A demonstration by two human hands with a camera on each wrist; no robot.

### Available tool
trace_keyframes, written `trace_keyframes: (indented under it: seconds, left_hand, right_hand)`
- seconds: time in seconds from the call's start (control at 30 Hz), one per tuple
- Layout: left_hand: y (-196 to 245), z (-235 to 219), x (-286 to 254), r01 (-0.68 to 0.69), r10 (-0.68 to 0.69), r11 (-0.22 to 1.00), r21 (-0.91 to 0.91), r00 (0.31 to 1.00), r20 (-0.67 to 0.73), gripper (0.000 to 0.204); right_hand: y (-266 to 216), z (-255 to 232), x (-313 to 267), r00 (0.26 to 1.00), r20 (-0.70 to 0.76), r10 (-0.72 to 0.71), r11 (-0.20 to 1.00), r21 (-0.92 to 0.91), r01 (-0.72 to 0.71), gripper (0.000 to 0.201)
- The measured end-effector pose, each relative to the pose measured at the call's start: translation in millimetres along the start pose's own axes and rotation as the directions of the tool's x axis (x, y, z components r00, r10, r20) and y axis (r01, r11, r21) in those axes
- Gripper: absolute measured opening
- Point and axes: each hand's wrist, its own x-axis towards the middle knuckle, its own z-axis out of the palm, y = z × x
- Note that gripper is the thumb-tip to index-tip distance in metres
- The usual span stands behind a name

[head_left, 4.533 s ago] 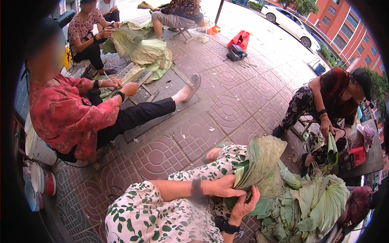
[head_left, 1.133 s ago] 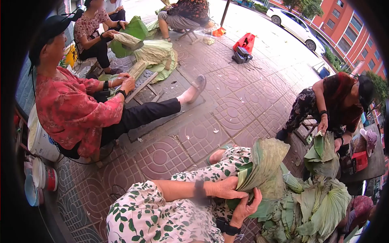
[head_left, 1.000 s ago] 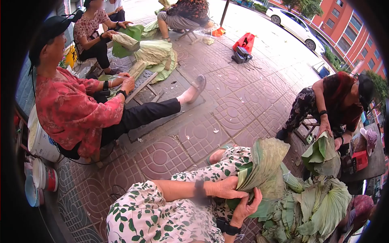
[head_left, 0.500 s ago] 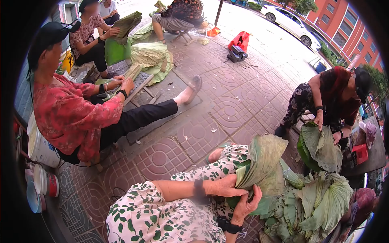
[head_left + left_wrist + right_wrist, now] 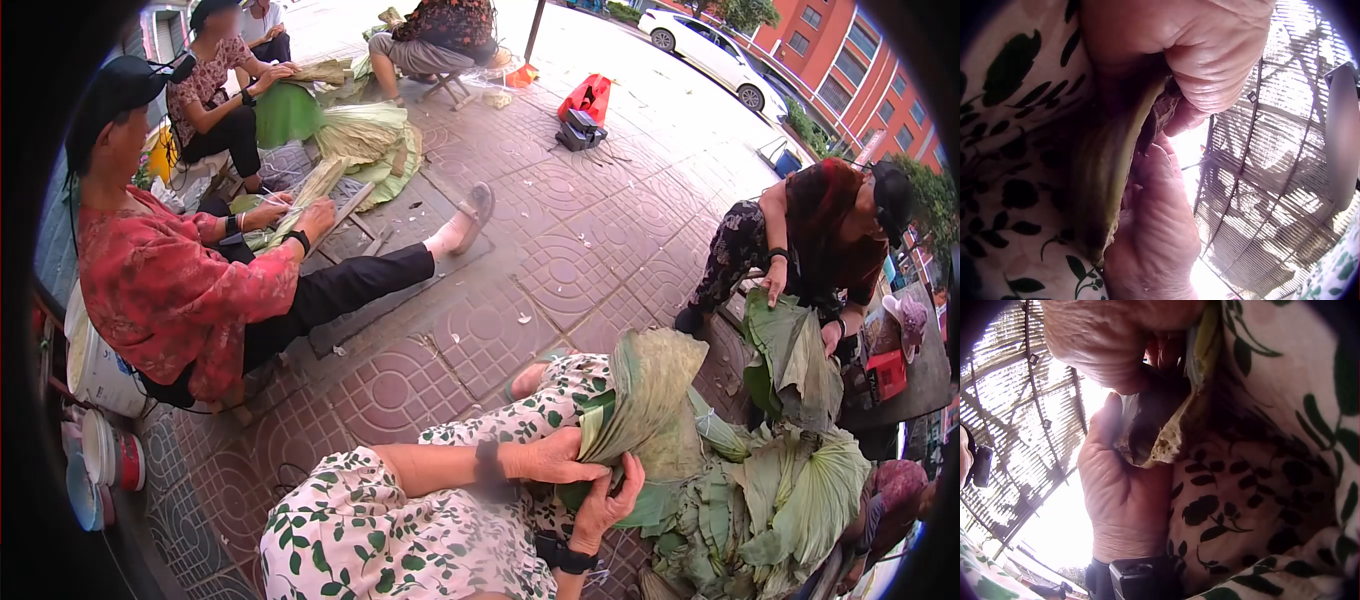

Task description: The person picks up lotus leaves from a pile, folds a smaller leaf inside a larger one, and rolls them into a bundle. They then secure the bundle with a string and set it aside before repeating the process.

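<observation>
In the head view, a fanned stack of large dry green-brown leaves [image 5: 650,400] stands over the lap. My left hand [image 5: 550,456] grips its lower left edge, thumb on the stack. My right hand [image 5: 608,500] holds the bottom edge from below, close to the left fingertips. The left wrist view has my left hand [image 5: 1179,50] above and my right hand [image 5: 1154,231] below, both on the thick leaf edge [image 5: 1107,169]. The right wrist view shows a cut, porous end [image 5: 1167,442] between my right hand [image 5: 1122,344] and my left hand [image 5: 1125,494].
A leaf pile [image 5: 750,505] and a tied bundle [image 5: 715,430] lie right of the stack. Seated people work leaves at right [image 5: 830,240] and left [image 5: 170,290]. Buckets [image 5: 105,450] stand far left; a red bag [image 5: 586,100] lies on the paving.
My hands keep nearly the same hold. The head view has shifted slightly. The person at right has opened out a folded leaf, and the person at upper left has lowered a dry leaf.
</observation>
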Motion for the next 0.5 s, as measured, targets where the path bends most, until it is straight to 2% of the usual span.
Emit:
trace_keyframes:
  seconds: [0.5]
  left_hand:
    - [-0.8, -1.2, 0.1, 0.016, -0.016, 1.0, 0.02, 1.0, 0.012, 0.049]
  right_hand:
    - [1.6, 0.5, -0.7, 1.0, 0.001, 0.01, 1.0, 0.014, -0.01, 0.033]
